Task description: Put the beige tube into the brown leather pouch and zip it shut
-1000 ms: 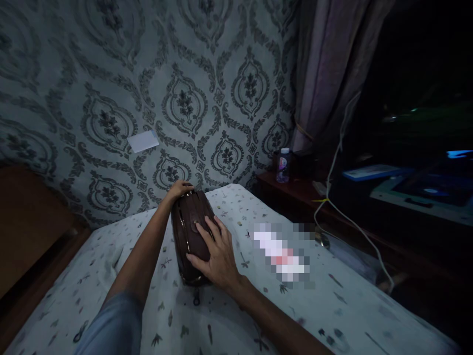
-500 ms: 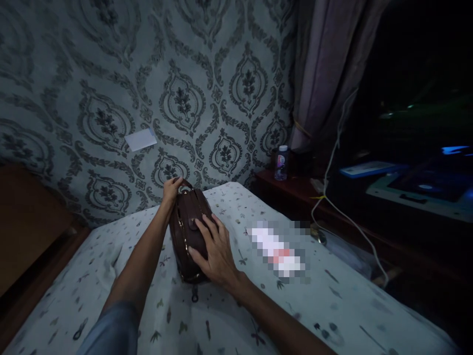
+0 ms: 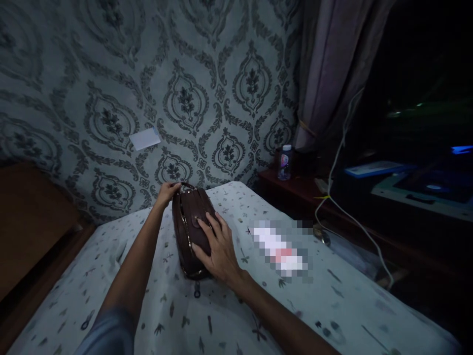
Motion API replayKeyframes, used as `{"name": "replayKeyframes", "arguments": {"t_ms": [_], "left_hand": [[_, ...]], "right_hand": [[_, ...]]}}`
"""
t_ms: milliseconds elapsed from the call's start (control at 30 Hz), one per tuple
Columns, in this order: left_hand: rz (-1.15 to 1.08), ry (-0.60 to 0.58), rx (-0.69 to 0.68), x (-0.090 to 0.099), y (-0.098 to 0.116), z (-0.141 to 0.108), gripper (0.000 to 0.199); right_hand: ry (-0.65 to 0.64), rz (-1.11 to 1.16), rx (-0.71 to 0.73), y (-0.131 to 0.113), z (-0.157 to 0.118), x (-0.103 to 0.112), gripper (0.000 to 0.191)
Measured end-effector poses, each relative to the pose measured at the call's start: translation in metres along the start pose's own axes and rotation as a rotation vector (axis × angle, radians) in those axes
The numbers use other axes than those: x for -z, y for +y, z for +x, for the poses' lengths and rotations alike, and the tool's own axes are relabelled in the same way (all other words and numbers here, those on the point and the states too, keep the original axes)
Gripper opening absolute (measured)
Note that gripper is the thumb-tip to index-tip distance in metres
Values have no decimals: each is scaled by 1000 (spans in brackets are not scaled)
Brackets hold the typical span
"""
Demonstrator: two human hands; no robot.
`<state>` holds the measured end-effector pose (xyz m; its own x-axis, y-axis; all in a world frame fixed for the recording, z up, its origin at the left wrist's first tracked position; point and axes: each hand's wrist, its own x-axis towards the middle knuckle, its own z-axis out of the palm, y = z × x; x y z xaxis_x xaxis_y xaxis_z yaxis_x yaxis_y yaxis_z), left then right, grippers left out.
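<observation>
A dark brown bag with gold-toned zips lies on the bed with its long side pointing away from me. My left hand is closed at the far end of the bag, its fingertips on the carry handle. Flat on the bag's top, my right hand rests with its fingers spread, beside a small leather tab. The zip on the bag's left side is visible along its length; whether it is fully closed I cannot tell.
A patterned sheet covers the bed. To the right lies a blurred-out pale item. A bottle stands on a dark red ledge, with a white cable hanging nearby. Brown cardboard is at the left.
My left hand has shifted slightly to the left along the handle. The right hand stays spread on the bag. The whole view has moved a little.
</observation>
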<state>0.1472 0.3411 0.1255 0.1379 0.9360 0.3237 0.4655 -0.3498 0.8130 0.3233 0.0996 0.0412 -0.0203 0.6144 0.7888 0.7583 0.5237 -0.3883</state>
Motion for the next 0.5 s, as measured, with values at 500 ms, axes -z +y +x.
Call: {"name": "replayKeyframes", "arguments": {"t_ms": [500], "left_hand": [[192,12,-26,13,0,-14,22]], "right_hand": [[-15,6,-8,-1,1,1,60]]}}
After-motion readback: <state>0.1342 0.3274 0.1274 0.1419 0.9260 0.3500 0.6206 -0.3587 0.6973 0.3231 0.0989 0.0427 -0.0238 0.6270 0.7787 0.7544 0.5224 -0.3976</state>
